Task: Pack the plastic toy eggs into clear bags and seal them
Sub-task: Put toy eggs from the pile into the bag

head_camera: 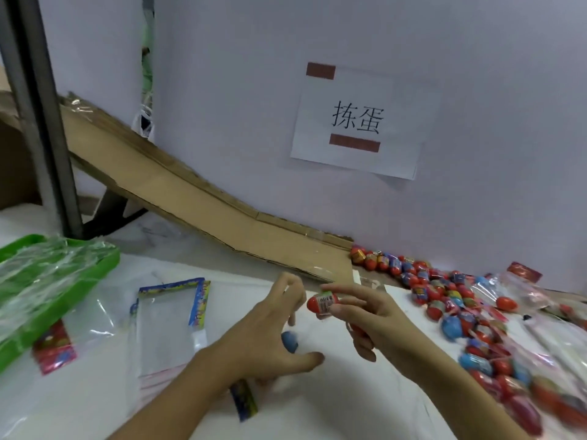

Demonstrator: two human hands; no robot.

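Note:
My right hand [378, 319] pinches a red toy egg [315, 303] with a printed label between thumb and forefinger, above the white table. A second red egg [358, 330] shows under its curled lower fingers. My left hand [260, 341] hovers just left of it with fingers spread and straight. A blue egg [289, 342] lies below those fingers; whether it sits inside a bag I cannot tell. An empty clear bag [168, 325] with a blue-yellow header lies flat to the left. A blue-yellow bag strip [244, 403] peeks out from under my left wrist.
A heap of loose red and blue eggs [444, 293] stretches along the right side, with filled clear bags [521, 296] beside it. A green tray [104, 265] of clear bags stands at the left. A cardboard sheet [190, 192] leans on the wall under a paper sign [359, 122].

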